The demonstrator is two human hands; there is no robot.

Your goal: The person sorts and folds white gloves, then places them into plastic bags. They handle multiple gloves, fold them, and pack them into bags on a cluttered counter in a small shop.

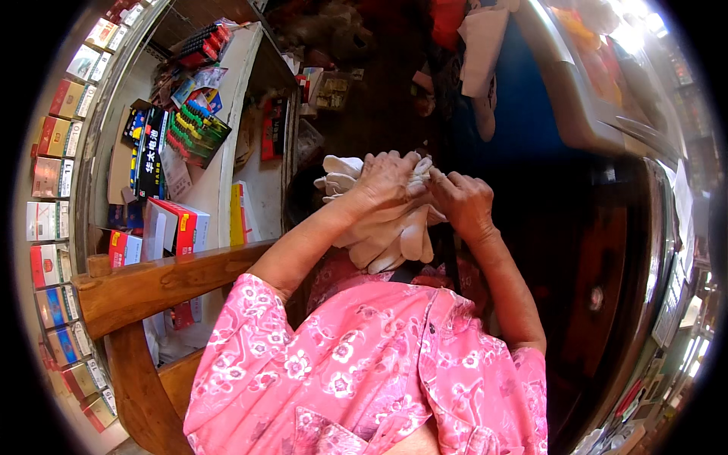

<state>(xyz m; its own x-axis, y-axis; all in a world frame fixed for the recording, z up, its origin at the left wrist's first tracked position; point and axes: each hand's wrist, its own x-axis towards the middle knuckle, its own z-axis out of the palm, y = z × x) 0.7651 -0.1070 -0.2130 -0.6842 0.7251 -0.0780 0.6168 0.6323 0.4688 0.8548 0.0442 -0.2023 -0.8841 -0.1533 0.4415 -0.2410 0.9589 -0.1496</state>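
Observation:
A bundle of white cloth gloves [392, 233] rests over my lap, its fingers spreading toward me and out to the left. My left hand [389, 176] lies across the top of the bundle and grips it near the cuffs. On the other side, my right hand [463, 199] pinches the gathered cuff end [422, 169] between thumb and fingers. The fingertips of both hands are partly hidden by the cloth and by the knuckles.
At my left, a wooden chair armrest [176, 278] runs beside a shelf [242, 62] with packs of batteries [196, 133] and red-white boxes [185, 224]. Cigarette packs [57, 176] line the far left. A white glove [483, 51] hangs ahead by a blue surface [523, 108]. A dark cabinet [603, 256] stands right.

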